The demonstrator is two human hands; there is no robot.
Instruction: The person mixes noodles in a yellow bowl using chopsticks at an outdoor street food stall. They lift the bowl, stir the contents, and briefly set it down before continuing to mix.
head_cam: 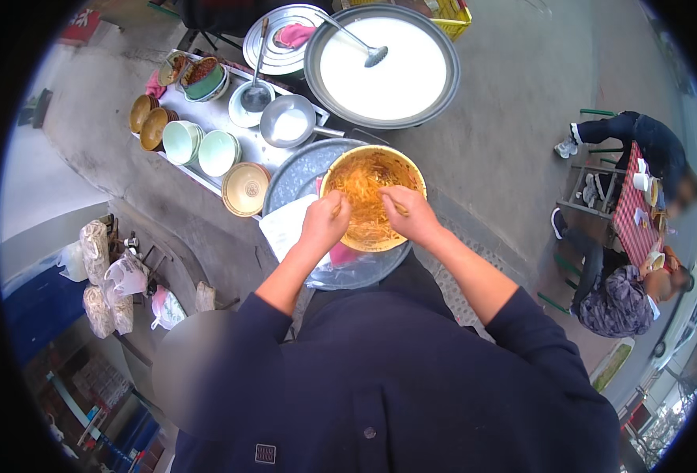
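Both of my hands are over a yellow bowl [420,177] that holds shredded food [367,207] in an orange-red sauce. My left hand [326,222] is at the bowl's left side, closed on a thin wooden stick, probably a chopstick. At the right side my right hand [410,214] grips a similar stick. The sticks' lower ends are hard to make out in the food. Under the bowl lies a round grey metal lid or tray [283,177], with a white sheet [286,227] and something pink beside the bowl.
A large pot of white liquid [384,77] with a skimmer [377,56] stands ahead. On the metal table [206,127] are a saucepan [288,121], a ladle [256,94], pale green bowls [218,154], brown bowls [154,127] and a tan bowl [245,189]. People sit at a checked table [632,219] at right.
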